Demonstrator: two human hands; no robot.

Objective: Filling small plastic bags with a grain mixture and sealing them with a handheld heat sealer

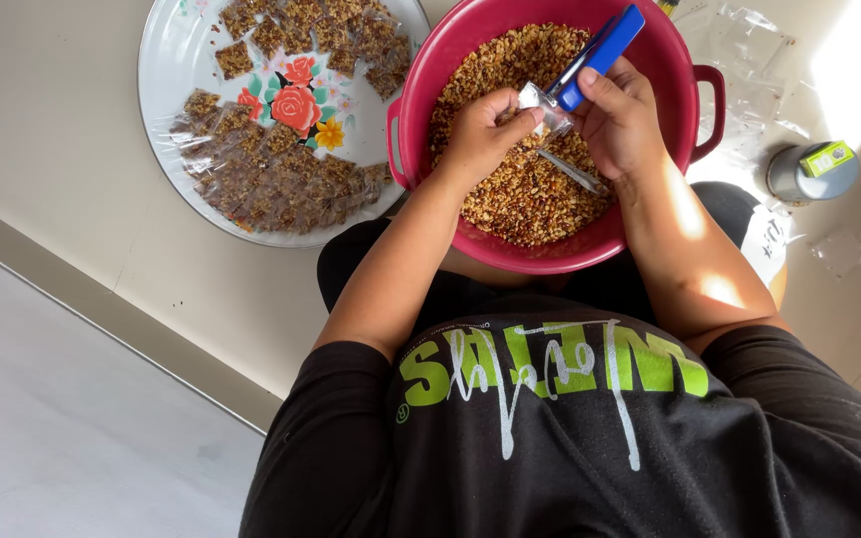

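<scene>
Head view: left hand [478,134] grip pinching clear crinkly packet [542,108]; right hand [618,122] grip around blue stapler [598,55].

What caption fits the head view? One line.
Left hand holds a small bag while right hand staples it with a blue stapler over a red basin.
</scene>
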